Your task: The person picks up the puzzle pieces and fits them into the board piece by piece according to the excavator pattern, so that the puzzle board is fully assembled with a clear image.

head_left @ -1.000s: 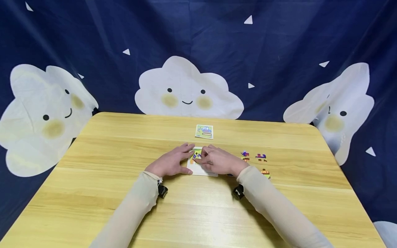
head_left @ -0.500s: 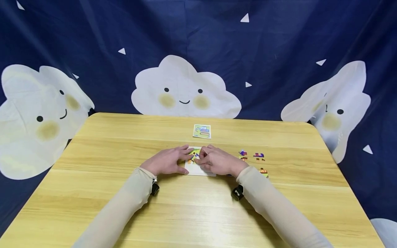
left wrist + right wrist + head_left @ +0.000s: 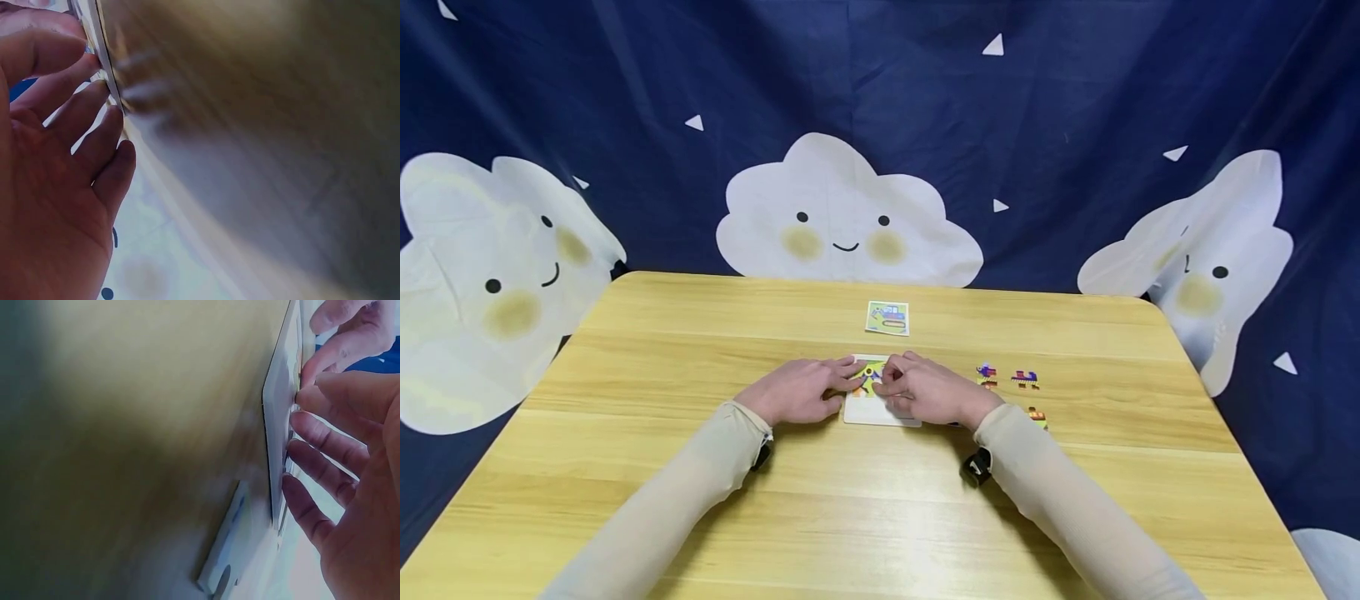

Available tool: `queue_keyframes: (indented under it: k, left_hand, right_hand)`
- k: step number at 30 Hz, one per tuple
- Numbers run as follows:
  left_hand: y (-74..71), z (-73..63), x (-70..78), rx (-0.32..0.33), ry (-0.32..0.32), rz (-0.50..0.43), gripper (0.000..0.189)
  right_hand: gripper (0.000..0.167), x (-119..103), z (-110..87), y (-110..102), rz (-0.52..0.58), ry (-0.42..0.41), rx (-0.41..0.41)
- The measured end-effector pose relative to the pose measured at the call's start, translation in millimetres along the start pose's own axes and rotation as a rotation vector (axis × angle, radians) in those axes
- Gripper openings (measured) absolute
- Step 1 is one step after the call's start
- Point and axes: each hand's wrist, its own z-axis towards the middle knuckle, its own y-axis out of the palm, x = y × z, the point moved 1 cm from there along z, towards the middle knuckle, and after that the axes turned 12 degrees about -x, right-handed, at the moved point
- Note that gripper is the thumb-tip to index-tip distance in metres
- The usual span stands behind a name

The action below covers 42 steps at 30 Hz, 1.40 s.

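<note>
A white puzzle board (image 3: pixel 880 412) with colourful picture pieces (image 3: pixel 868 379) on its upper part lies mid-table in the head view. My left hand (image 3: pixel 801 390) is at its left side, loosely extended fingers touching the board and the pieces. My right hand (image 3: pixel 928 388) covers the board's right part. Its thumb and index finger pinch at a puzzle piece on the board, mostly hidden by the fingers. In the right wrist view, the other fingertips (image 3: pixel 300 487) of that hand rest along the board. The left wrist view shows the left fingers (image 3: pixel 94 94) at the board's edge.
Behind the board lies a square picture card (image 3: pixel 887 318) showing an excavator. Several loose puzzle pieces (image 3: pixel 1025 379) lie right of the right hand, one near the forearm (image 3: pixel 1037 417). A dark blue curtain (image 3: pixel 910 75) with clouds hangs behind the wooden table (image 3: pixel 737 325).
The left thumb has drawn back from the board's lower left corner, and the left fingers have come lower over the pieces. The right hand stays nearly still. The head view has shifted slightly.
</note>
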Motion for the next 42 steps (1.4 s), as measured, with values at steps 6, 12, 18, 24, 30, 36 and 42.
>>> queue_keyframes:
  k: [6, 12, 18, 24, 30, 36, 42]
  left_hand:
    - [0.7, 1.0, -1.7, -0.008, -0.009, -0.035, 0.052]
    - [-0.3, -0.9, 0.2, -0.033, -0.025, -0.061, 0.066]
    - [3.1, -2.5, -0.5, -0.011, 0.003, -0.072, 0.073]
    - [4.1, -1.9, -0.5, 0.004, 0.001, -0.084, 0.072]
    - [1.2, -0.6, 1.7, -0.018, -0.037, -0.08, 0.072]
    - [-1.3, 1.0, 1.3, -0.021, -0.054, -0.091, 0.077]
    - [-1.0, 1.4, 0.5, -0.017, -0.055, -0.114, 0.077]
  right_hand:
    - [0.036, 1, 0.7, 1, 0.012, 0.011, -0.011]
    - [0.036, 2, 1.5, 1, 0.006, -0.001, -0.009]
    - [0.036, 1, 0.5, 0, 0.0, -0.001, -0.01]
    - [0.037, 2, -3.7, 0, 0.038, 0.001, -0.017]
    - [0.027, 9, -27.5, -8, 0.217, 0.108, 0.135]
    - [0.021, 17, -61.6, -11, 0.179, 0.364, 0.19]
    - [0.034, 16, -75.7, 0, 0.079, 0.367, 0.12]
